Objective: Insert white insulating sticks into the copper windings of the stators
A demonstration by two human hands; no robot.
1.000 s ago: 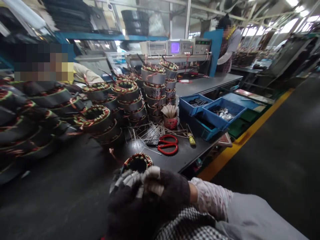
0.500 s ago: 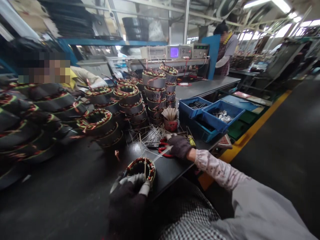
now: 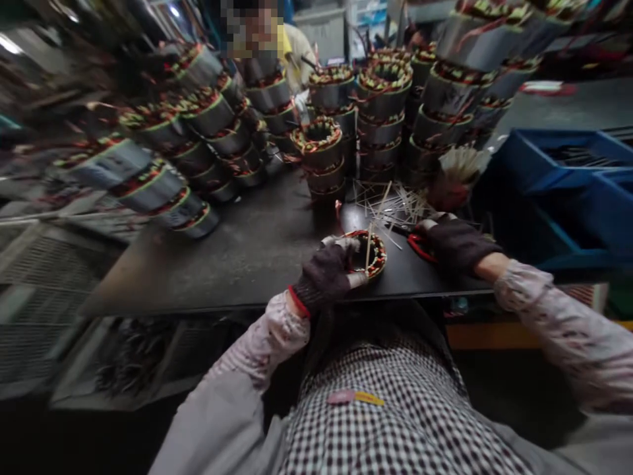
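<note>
A small ring-shaped motor stator [image 3: 380,256] with copper and pale-green windings lies on the dark bench. My left hand [image 3: 329,270], in a dark knit glove with whitish fingertip wraps, grips its near left side, thumb at the front rim. One thin pale stick [image 3: 369,247] stands up out of the ring. To the right, my gloved right hand [image 3: 455,244] is curled over the red-handled scissors [image 3: 419,248], whose dark end points left; part of the tool is hidden under the fingers. Loose pale sticks [image 3: 395,208] lie scattered behind the stator.
Stacks of larger stators [image 3: 380,125] line the back, with a tilted-looking stack [image 3: 163,191] at left. A holder of pale sticks [image 3: 457,175] stands beside blue bins [image 3: 544,191] at right. Another person [image 3: 297,53] is behind the stacks. Crates [image 3: 113,363] sit below left.
The view has swung left and down, showing both forearms and the checked apron. My left hand stays on the stator. My right hand remains at the scissors, its fingers now more curled.
</note>
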